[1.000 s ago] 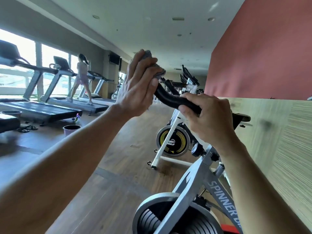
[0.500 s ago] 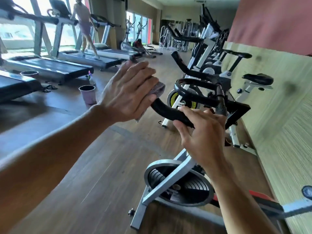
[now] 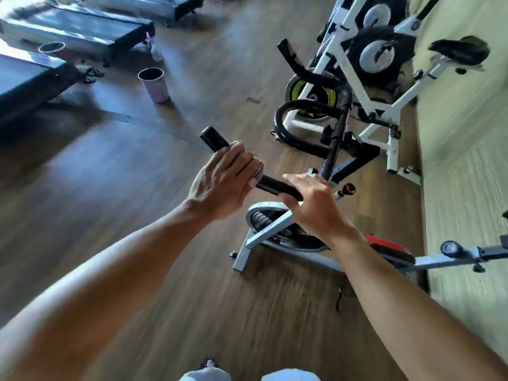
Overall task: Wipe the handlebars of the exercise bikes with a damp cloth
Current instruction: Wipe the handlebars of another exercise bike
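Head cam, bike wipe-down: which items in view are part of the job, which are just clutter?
In the job:
- left hand, gripping the cloth around the handlebar
- right hand, holding the same handlebar
- grey bike being wiped
- white bike next in the row

Lying about:
- purple cup on the floor
- treadmills
- spray bottle, blurred

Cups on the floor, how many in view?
2. One purple cup stands on the wood floor left of the bikes; a second cup sits farther left between the treadmill decks. Others may be out of frame.
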Demonstrator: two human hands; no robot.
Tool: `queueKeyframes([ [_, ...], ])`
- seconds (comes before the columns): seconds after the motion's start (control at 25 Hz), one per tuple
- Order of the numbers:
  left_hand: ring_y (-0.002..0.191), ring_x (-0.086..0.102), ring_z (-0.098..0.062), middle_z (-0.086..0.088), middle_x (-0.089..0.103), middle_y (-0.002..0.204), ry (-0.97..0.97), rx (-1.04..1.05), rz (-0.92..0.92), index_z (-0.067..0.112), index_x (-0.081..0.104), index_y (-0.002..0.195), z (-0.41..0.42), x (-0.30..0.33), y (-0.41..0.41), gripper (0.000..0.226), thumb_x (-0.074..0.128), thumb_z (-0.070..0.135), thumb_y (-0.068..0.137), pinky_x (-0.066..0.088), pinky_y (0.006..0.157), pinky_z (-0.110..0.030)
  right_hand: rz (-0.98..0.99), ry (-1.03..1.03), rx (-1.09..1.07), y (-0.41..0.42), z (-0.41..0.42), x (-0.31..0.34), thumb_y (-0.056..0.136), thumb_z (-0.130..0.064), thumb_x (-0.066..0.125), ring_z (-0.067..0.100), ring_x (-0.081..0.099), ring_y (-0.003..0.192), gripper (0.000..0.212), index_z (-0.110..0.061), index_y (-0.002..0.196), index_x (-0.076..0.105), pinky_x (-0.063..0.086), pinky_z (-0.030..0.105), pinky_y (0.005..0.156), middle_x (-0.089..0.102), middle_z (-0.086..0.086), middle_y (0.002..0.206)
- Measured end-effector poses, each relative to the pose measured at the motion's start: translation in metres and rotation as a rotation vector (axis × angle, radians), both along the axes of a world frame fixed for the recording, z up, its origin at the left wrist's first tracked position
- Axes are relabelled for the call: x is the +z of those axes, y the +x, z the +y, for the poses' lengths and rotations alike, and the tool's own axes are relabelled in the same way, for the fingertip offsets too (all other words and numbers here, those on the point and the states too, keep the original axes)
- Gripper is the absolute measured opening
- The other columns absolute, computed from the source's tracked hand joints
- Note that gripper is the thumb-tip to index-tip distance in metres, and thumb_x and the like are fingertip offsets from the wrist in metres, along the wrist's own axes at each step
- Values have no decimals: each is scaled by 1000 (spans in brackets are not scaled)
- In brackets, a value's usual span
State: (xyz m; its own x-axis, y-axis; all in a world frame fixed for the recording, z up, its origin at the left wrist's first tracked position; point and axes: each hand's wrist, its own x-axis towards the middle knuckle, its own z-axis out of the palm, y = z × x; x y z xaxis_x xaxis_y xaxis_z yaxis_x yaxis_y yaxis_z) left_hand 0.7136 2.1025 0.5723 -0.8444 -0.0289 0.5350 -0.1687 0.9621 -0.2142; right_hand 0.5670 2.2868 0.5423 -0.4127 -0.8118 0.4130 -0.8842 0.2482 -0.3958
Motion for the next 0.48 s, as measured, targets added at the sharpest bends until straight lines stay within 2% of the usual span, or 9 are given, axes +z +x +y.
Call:
queueKeyframes([
  [0.08, 131, 46, -32, -5, 61, 128, 27, 75, -58, 15, 60, 125, 5, 3, -3, 37, 33, 30, 105, 34, 112, -44, -55, 47, -1, -22, 16, 9, 90, -50, 61, 27, 62, 118, 51, -7, 115, 70, 40, 50, 109, 71, 10, 116],
  [0.16, 133, 43, -33, -4, 61, 125, 99, 158, -93, 16, 61, 120, 17, 0, -7, 36, 33, 32, 104, 31, 113, -45, -134, 94, 8, -33, 31, 13, 85, -35, 74, 26, 55, 129, 42, -8, 117, 71, 33, 58, 113, 69, 10, 124],
  [0.36, 133, 41, -34, -2, 62, 119, 254, 227, -129, 16, 62, 115, 44, -2, -20, 36, 34, 34, 102, 25, 117, -46, -197, 39, 28, -32, 31, 8, 83, -20, 77, 30, 51, 132, 39, -5, 118, 70, 35, 43, 114, 67, 14, 125],
  [0.48, 123, 47, -35, -6, 62, 114, 372, 209, -103, 13, 62, 113, 69, -9, -33, 35, 34, 32, 103, 30, 112, -47, -204, 66, 26, -34, 30, 9, 83, -18, 78, 31, 50, 134, 39, -5, 119, 70, 36, 45, 114, 67, 14, 126],
])
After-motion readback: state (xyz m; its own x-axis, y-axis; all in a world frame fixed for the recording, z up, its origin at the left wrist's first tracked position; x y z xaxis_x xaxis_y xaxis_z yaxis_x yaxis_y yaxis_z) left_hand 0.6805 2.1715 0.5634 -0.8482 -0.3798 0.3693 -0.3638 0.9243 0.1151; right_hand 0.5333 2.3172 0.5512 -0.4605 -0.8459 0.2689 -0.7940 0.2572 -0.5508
